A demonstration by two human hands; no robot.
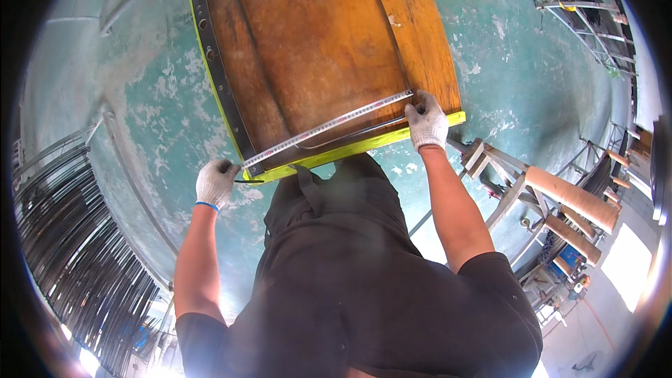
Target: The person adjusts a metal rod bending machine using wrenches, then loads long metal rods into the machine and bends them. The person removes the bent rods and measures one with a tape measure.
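Observation:
A white measuring tape (325,126) with red and black marks stretches at a slant over the near end of a worn wooden table (315,35). My left hand (215,183), in a white knit glove, pinches the tape's left end at the table's near left corner. A short dark tip sticks out beside those fingers. At the tape's right end my right hand (427,123), also gloved, has its fingers closed over the near right part of the table. A thin dark cord or rod (357,131) curves below the tape and runs to my right hand. What lies inside its fingers is partly hidden.
Yellow-green edging (357,147) borders the table, with a dark holed metal strip (217,63) on its left. Many dark thin rods (77,252) hang on a rack at left. Right of me stands a frame with brown rolls (570,199). The floor (161,91) is worn green.

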